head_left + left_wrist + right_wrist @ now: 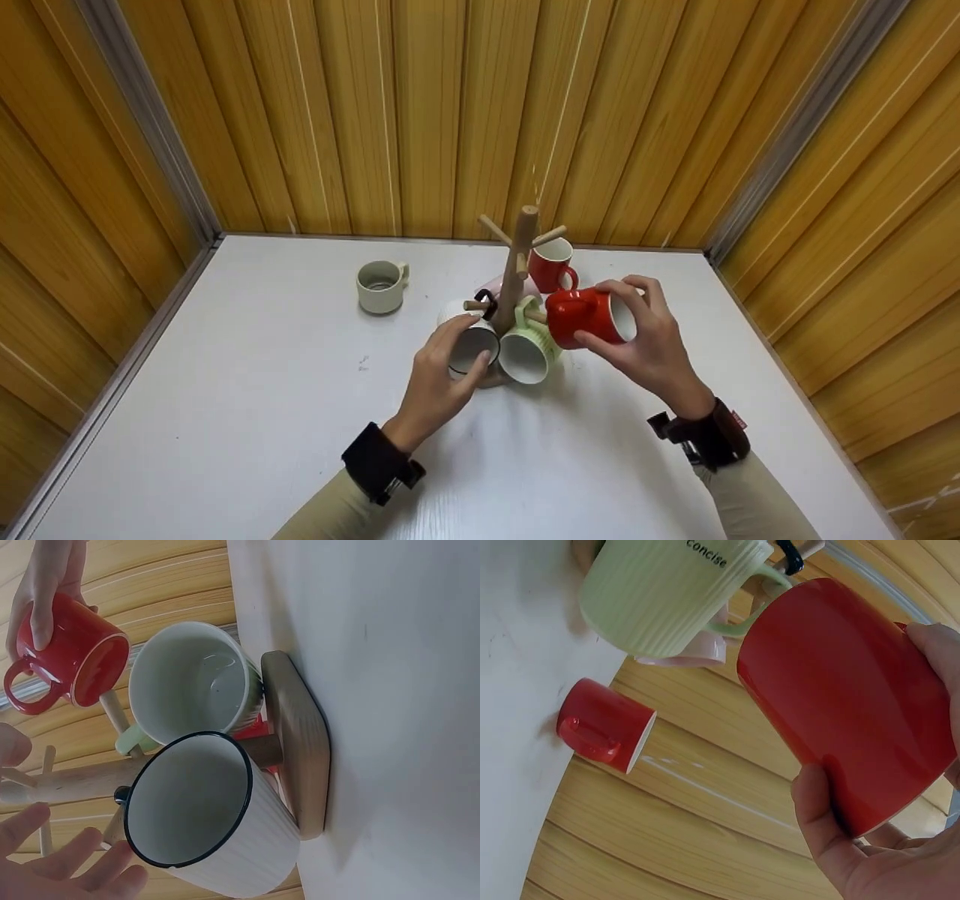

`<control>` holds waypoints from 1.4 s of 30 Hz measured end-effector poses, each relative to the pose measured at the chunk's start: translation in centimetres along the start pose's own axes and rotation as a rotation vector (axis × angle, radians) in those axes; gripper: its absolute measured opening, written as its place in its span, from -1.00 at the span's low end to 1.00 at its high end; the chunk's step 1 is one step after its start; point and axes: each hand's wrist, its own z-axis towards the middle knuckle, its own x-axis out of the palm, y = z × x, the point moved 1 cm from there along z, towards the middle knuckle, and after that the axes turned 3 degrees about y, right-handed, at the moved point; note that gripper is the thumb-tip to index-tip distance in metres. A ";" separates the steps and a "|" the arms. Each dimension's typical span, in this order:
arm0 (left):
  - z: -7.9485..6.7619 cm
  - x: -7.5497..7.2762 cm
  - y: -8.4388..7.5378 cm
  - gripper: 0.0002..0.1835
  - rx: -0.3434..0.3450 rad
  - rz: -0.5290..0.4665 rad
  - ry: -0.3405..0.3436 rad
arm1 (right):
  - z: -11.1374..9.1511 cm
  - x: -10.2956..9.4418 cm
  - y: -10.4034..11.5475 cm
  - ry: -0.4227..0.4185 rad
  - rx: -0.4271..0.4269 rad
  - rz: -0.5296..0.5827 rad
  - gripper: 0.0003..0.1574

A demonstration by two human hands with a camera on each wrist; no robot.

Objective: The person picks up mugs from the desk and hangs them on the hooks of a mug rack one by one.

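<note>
From right wrist only, mug lettering [706, 553], left fingers [79, 849] spread, right [814, 802] gripping red mug [847, 705]

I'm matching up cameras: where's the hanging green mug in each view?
Head: green mug, just right of and below centre.
Left wrist: green mug, above and left of centre.
Right wrist: green mug, top edge, left of centre.
Shared landmark: red mug held by the right hand.
</note>
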 end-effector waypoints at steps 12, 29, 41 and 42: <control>0.1 0.0 -0.7 -0.38 0.008 -0.019 0.021 | 0.0 1.1 2.4 0.049 -0.035 0.017 -0.12; 0.2 0.0 -1.5 -0.17 0.012 -0.106 0.100 | 0.0 1.8 5.4 0.044 -0.146 0.099 -0.07; 0.4 -0.5 -1.8 -0.05 0.039 -0.143 0.118 | 0.4 4.2 6.4 0.041 -0.152 0.295 -0.09; 0.4 -0.5 -1.8 -0.04 0.041 -0.151 0.116 | 0.4 4.4 6.4 0.034 -0.153 0.312 -0.08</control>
